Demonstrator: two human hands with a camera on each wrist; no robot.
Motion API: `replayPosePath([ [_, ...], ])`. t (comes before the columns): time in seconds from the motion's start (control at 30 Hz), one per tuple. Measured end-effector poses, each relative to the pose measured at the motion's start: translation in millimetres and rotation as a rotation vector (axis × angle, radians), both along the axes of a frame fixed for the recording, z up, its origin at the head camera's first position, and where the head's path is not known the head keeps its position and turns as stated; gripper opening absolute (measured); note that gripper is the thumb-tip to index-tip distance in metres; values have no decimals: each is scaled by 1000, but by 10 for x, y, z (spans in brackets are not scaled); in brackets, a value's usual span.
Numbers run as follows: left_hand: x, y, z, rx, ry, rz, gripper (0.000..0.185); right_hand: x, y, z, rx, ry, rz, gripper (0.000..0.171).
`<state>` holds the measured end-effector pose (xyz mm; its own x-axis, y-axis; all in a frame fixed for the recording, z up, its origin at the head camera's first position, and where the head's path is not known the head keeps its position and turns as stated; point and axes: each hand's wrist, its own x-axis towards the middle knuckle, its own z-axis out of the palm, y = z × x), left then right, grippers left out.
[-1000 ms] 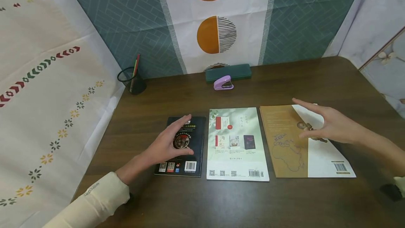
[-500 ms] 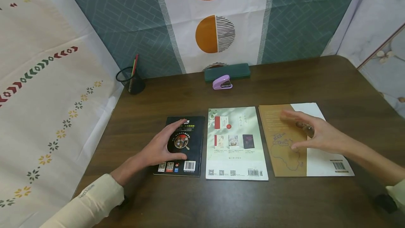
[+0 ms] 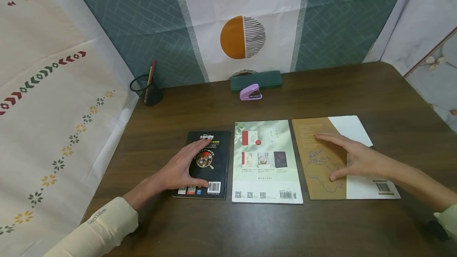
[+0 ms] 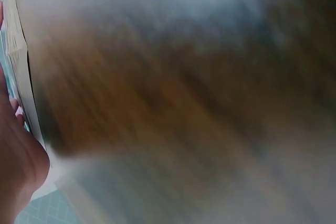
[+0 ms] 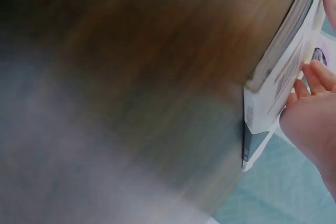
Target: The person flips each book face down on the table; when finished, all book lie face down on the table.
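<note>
While I leaned over the dark wooden table (image 3: 228, 229), my left hand (image 3: 178, 171) lay flat on the black book (image 3: 214, 158) at the left end of the row, fingers straight and a little spread, thumb near its barcode. My right hand (image 3: 357, 160) rested the same way on the brown-and-white book (image 3: 321, 177) at the right end, fingers stretched over the brown half with its map outline, gripping nothing. Between those two books lay a pale green book (image 3: 265, 185), just beside each and untouched. All three lay face down, barcodes toward me. At the far edge of the table a purple stapler (image 3: 250, 92) sat touching a dark green case (image 3: 257, 80), and a black mesh pen cup (image 3: 147, 89) stood well off to the left by the patterned cloth. Both wrist views were badly blurred; the right one showed my fingers (image 5: 315, 77) against a book's edge (image 5: 278, 61).
</note>
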<state>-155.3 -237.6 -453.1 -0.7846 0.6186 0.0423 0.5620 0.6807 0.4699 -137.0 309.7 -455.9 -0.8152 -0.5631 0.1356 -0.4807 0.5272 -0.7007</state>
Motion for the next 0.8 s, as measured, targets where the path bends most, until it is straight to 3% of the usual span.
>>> replayPosePath([
  [0.8, 80, 182, 6, -31, 21, -7, 122, 50, -151, -28, -5, 89, 50, 112],
])
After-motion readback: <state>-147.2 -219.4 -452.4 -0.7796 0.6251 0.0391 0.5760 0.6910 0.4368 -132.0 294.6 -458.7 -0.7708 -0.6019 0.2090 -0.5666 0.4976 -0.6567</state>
